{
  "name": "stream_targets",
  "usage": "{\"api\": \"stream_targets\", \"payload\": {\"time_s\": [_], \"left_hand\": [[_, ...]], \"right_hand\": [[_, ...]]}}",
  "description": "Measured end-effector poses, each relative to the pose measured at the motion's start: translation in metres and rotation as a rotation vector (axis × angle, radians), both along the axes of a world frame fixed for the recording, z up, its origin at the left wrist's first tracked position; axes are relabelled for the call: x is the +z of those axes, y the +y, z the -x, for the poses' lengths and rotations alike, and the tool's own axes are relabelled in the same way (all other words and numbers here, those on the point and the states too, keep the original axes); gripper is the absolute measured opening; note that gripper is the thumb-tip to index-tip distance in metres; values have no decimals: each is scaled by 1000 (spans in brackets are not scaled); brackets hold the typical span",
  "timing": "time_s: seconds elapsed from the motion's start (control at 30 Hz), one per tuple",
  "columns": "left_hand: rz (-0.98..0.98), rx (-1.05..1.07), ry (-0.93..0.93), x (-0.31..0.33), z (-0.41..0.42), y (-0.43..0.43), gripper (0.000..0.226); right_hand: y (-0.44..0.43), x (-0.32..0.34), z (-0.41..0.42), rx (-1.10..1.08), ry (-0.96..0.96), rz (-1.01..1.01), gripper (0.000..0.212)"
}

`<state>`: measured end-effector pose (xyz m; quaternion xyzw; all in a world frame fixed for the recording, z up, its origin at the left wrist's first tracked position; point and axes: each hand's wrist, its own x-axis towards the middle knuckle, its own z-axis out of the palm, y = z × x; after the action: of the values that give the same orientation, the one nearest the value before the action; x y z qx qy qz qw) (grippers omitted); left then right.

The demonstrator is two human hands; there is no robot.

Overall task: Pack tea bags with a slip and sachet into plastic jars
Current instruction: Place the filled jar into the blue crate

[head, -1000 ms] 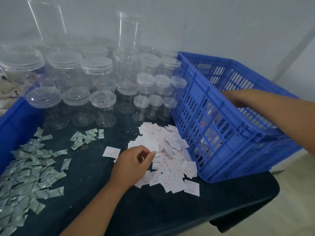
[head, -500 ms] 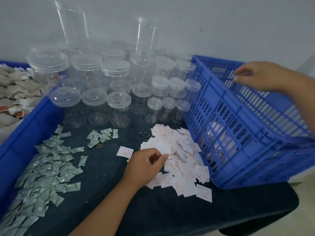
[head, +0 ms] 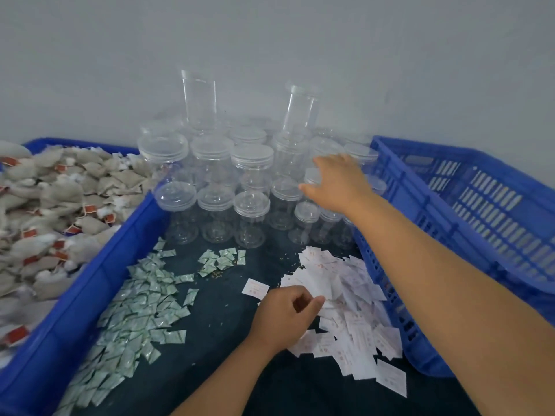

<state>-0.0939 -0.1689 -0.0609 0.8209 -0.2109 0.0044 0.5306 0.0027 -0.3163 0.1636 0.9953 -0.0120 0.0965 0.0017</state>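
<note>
The left hand (head: 285, 316), fingers curled, pinches a slip (head: 317, 286) at the edge of the pile of slips (head: 354, 319). The right hand (head: 338, 181) is spread and grasps nothing; it hovers over the small jars (head: 306, 214), maybe touching one. The jars stand close and stacked, so I think a careless reach can topple several. Thin slips may come up two together. Sachets (head: 141, 301) lie on the dark table cloth (head: 222, 319), tea bags (head: 60, 199) fill the left crate (head: 99, 280), the right crate (head: 468, 223) stands beside the slips, a plain grey wall (head: 270, 40) behind.
</note>
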Motion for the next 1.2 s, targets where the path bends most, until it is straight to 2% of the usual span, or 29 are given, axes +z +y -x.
{"api": "stream_targets", "payload": {"time_s": [0.07, 0.13, 0.23, 0.33, 0.37, 0.47, 0.53, 0.6, 0.7, 0.77, 0.87, 0.9, 0.97, 1.03, 1.07, 1.1, 1.13, 1.2], "left_hand": [[-28, -3, -6, 1, 1, 0, 46], [-53, 3, -2, 2, 1, 0, 47], [-61, 4, -11, 3, -1, 0, 47], [-30, 4, 5, 5, -2, 0, 46], [0, -1, 20, 6, -1, 1, 47], [149, 8, 41, 11, -1, 3, 54], [262, 33, 94, 13, -3, 3, 58], [399, 75, 194, 13, -3, 4, 61], [594, 220, 293, 14, -7, 8, 51], [739, 252, 409, 24, -9, 11, 47], [816, 75, 564, 38, -3, 23, 57], [782, -5, 584, 42, 2, 29, 60], [617, -67, 508, 49, 12, 41, 58], [487, -12, 372, 60, 23, 49, 40], [487, 14, 330, 63, 27, 51, 35], [510, 23, 304, 67, 32, 54, 40], [526, 16, 292, 71, 35, 58, 50], [448, -40, 292, 76, 39, 71, 70]], "right_hand": [[-1, -20, -15, -71, 17, 151, 80], [-6, -38, -19, -84, -9, 218, 74], [-11, -55, -15, 19, -176, 146, 57], [-11, -61, 1, 111, -240, 23, 60], [-10, -63, 7, 138, -257, -80, 67], [-3, -64, 32, 156, -394, -585, 86], [5, -65, 56, 142, -514, -799, 90], [13, -73, 84, 121, -561, -994, 85], [30, -98, 125, 62, -469, -1319, 71], [43, -125, 143, 16, -321, -1379, 72], [67, -167, 158, 27, -141, -1481, 74], [74, -179, 162, 15, -134, -1529, 71], [86, -196, 170, -54, -186, -1615, 75], [89, -203, 176, -60, -253, -1590, 91], [89, -206, 178, -12, -239, -1568, 85], [88, -207, 180, 76, -173, -1556, 69], [88, -206, 181, 172, -70, -1552, 54], [87, -206, 182, 280, 47, -1532, 48]]}}
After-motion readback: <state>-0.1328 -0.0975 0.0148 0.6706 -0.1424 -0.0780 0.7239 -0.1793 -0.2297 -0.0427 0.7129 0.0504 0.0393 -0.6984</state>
